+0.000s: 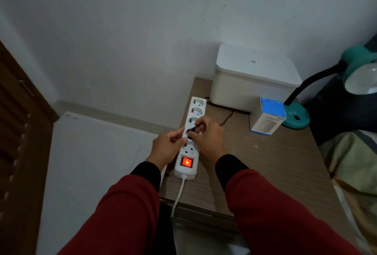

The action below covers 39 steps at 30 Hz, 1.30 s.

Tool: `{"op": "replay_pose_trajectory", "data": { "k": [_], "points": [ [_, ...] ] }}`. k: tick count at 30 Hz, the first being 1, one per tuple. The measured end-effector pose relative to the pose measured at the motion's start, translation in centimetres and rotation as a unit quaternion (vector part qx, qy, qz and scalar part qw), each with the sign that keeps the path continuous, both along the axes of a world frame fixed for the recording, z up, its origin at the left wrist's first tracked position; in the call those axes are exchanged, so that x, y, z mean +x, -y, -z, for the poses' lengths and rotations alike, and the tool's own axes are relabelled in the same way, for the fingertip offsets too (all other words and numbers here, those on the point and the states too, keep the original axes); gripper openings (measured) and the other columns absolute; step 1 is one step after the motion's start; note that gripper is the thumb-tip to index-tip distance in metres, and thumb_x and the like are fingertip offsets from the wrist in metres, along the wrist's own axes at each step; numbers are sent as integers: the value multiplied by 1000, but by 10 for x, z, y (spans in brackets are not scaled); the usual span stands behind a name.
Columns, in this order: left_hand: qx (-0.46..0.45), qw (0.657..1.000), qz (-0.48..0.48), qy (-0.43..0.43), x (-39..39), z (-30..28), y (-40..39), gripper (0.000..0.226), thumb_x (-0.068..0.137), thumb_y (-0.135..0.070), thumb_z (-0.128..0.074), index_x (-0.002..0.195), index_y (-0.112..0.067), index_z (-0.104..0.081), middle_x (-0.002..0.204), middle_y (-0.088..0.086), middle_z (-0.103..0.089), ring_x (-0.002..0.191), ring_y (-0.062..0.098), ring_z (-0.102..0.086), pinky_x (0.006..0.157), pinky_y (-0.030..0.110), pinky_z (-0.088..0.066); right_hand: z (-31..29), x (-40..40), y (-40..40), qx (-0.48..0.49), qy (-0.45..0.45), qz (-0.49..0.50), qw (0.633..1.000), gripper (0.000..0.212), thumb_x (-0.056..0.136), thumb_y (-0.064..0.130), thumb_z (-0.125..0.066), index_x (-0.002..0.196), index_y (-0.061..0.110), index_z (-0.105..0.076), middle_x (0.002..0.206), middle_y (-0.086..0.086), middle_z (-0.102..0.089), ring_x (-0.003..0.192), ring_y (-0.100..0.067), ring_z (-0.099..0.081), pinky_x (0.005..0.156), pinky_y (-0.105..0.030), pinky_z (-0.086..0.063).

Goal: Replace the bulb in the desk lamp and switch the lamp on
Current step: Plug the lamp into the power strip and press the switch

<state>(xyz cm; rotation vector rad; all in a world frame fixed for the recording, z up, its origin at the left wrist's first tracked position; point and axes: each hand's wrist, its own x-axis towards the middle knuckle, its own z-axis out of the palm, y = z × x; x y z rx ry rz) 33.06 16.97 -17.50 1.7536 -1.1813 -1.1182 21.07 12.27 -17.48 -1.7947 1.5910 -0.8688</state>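
A white power strip lies along the left edge of the wooden bedside table, its red switch glowing. My right hand pinches a black plug at one of the strip's middle sockets. My left hand grips the strip's left side beside that socket. The plug's thin black cord runs back toward the teal desk lamp at the table's right rear. The lamp's black gooseneck curves up to a teal shade with a white bulb in it, unlit.
A white lidded box stands at the table's back against the wall. A small blue-and-white carton sits in front of the lamp base. A bed lies to the right, a brown wooden door to the left.
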Motion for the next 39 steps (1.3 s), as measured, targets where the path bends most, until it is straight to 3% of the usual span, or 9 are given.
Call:
{"op": "replay_pose_trajectory", "data": {
  "k": [4, 9, 12, 15, 19, 23, 28, 31, 39],
  "points": [
    [4, 1000, 1, -6, -1, 0, 0, 42, 90, -21, -59, 132, -24, -52, 121, 5, -66, 90, 9, -61, 66, 11, -46, 3, -1, -1, 15, 1, 2, 1000, 29, 69, 9, -78, 93, 11, -62, 80, -4, -66, 81, -20, -65, 77, -30, -54],
    [6, 1000, 6, 29, -5, -8, 1, 43, 90, -16, -59, 133, -20, -51, 124, 6, -64, 97, 13, -61, 77, 17, -47, -13, -10, 3, 87, -28, -60, 994, 59, 77, 6, -72, 131, 19, -51, 94, -8, -68, 90, -16, -65, 80, -25, -52],
    [23, 996, 18, 83, -7, -16, 3, 43, 91, -15, -58, 133, -16, -51, 127, 8, -63, 111, 19, -60, 89, 23, -45, -29, -22, 5, 90, -75, -106, 987, 71, 81, 3, -65, 140, 30, -38, 89, 2, -63, 80, -9, -61, 70, -18, -45],
    [53, 972, 77, 214, -9, -29, 6, 36, 93, -20, -52, 129, -13, -55, 127, 9, -62, 117, 22, -56, 100, 28, -40, -47, -35, 7, 74, -161, -122, 977, 70, 85, 8, -61, 145, 30, -31, 106, -7, -64, 98, -20, -62, 84, -29, -49],
    [99, 931, 97, 336, -10, -46, 12, 39, 94, -27, -48, 125, -5, -54, 130, 13, -57, 120, 28, -52, 100, 32, -41, -73, -53, 12, 137, -311, -124, 932, 54, 87, 21, -61, 138, 14, -44, 133, -14, -55, 121, -29, -54, 99, -34, -45],
    [106, 907, 109, 393, -15, -66, 24, 35, 90, -30, -51, 102, 0, -64, 115, 16, -65, 103, 29, -62, 81, 29, -45, -92, -68, 13, 183, -420, -121, 881, 49, 87, 33, -62, 129, 8, -54, 134, -11, -55, 121, -27, -54, 96, -33, -45],
    [87, 896, 106, 423, -38, -103, 34, 35, 91, -27, -55, 113, 0, -58, 124, 17, -58, 114, 30, -57, 90, 32, -48, -121, -93, 12, 185, -440, -107, 872, 43, 89, 31, -61, 122, 5, -57, 130, -10, -58, 119, -29, -55, 91, -35, -45],
    [53, 886, 124, 443, -58, -119, 42, 18, 91, -19, -51, 94, -4, -62, 118, 15, -62, 111, 30, -58, 88, 31, -49, -136, -113, 15, 166, -444, -95, 876, 45, 87, 34, -63, 121, 5, -58, 130, -10, -59, 120, -29, -55, 93, -36, -45],
    [34, 864, 165, 475, -132, -143, 75, 35, 90, -19, -51, 120, 0, -53, 127, 18, -53, 114, 30, -55, 91, 32, -48, -168, -191, 27, 162, -429, -38, 888, 50, 87, 35, -63, 126, 6, -52, 132, -12, -56, 119, -29, -56, 88, -35, -44]
  ]
}}
